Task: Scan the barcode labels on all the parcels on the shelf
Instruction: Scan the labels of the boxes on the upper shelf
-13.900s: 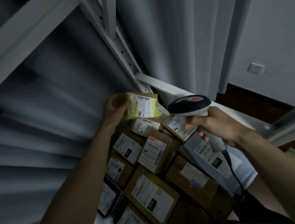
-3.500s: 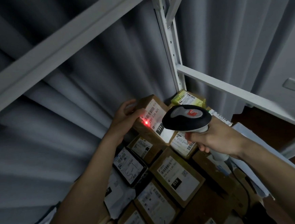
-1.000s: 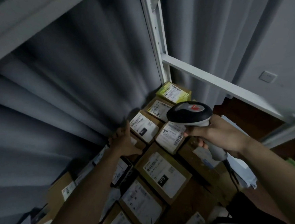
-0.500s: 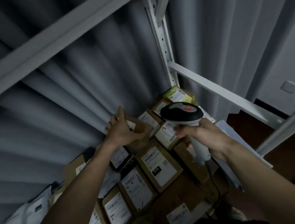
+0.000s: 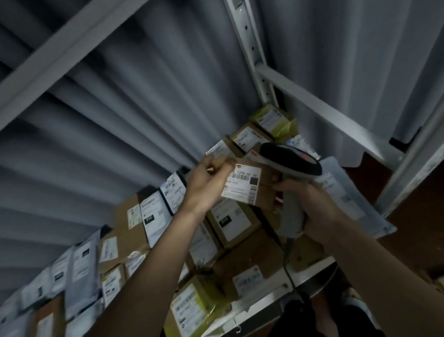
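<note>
**You lift a small box off the crowded shelf and bring it up to the scanner.**

Going left to right: soft mailer bags [image 5: 71, 262] crowd the lower left of the frame and look limp, so flatten a label before you read it. At centre your left hand [image 5: 206, 181] has its fingers curled round the upper left corner of a small cardboard box [image 5: 246, 186], its white barcode label [image 5: 243, 184] turned up toward you. The box looks light and stiff, easy to pinch by its edges; keep your fingers off the printed bars. Right of centre your right hand [image 5: 304, 203] is wrapped tight round the grip of the scanner [image 5: 290, 160], whose dark head sits just beside the box. The other parcels [image 5: 227, 222] lie packed label-up on the shelf [image 5: 256, 314] below.
</note>
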